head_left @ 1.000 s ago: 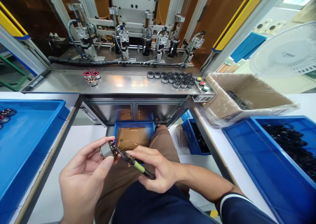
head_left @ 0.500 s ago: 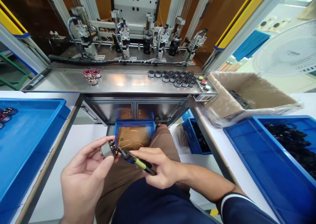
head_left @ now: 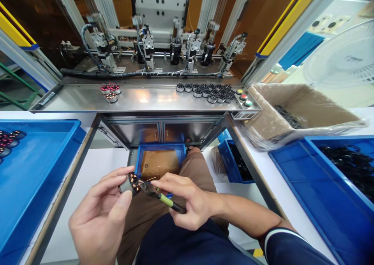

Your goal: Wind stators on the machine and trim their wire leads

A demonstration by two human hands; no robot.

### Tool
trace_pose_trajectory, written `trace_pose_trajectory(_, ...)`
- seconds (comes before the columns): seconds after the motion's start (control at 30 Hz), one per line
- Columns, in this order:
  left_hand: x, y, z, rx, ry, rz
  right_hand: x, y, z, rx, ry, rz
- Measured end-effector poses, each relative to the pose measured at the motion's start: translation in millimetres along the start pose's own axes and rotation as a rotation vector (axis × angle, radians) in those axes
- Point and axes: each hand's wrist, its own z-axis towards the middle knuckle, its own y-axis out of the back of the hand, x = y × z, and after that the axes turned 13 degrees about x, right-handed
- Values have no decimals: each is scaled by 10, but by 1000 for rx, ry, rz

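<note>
Between the thumb and fingers of my left hand [head_left: 101, 210] is a motor stator [head_left: 127, 184], a short grey cylinder with copper windings on the side facing right. My right hand [head_left: 187, 198] is closed around cutting pliers [head_left: 166, 199] with green and black handles. The jaws of the pliers are at the winding side of the stator, where a thin copper wire [head_left: 150, 179] sticks out to the right. Whether the jaws touch the wire I cannot tell. Below the hands, a blue bin [head_left: 139, 156] with a brown sheet in it stands on the floor.
On the steel ledge [head_left: 143, 103] sit 3 wound stators [head_left: 111, 97] at left and several black-and-grey cores [head_left: 212, 97] at right, beside push buttons [head_left: 243, 97]. Blue trays stand left [head_left: 77, 126] and right [head_left: 288, 156]. A lined carton [head_left: 330, 109] is behind the right one.
The stator has turned so its copper windings show more. A loose copper wire now stands out near the plier jaws. The view has shifted slightly.
</note>
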Motion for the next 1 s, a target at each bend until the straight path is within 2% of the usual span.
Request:
trace_pose_trajectory(0.23, 15, 15, 1, 38, -23, 12, 4, 7, 25, -16, 31, 2)
trace_pose_trajectory(0.43, 27, 18, 5, 59, -24, 16, -2, 21, -27, 20, -21, -84)
trace_pose_trajectory(0.53, 22, 32, -7, 81, -26, 26, 4, 21, -28, -12, -37, -69)
trace_pose_trajectory(0.7, 11, 41, -33, 88, -52, 44, 16, -20, 13, -31, -1, -30)
trace_pose_trajectory(1.0, -22, 5, -68, 93, -67, 46, 2, -74, 54, -14, -6, -104)
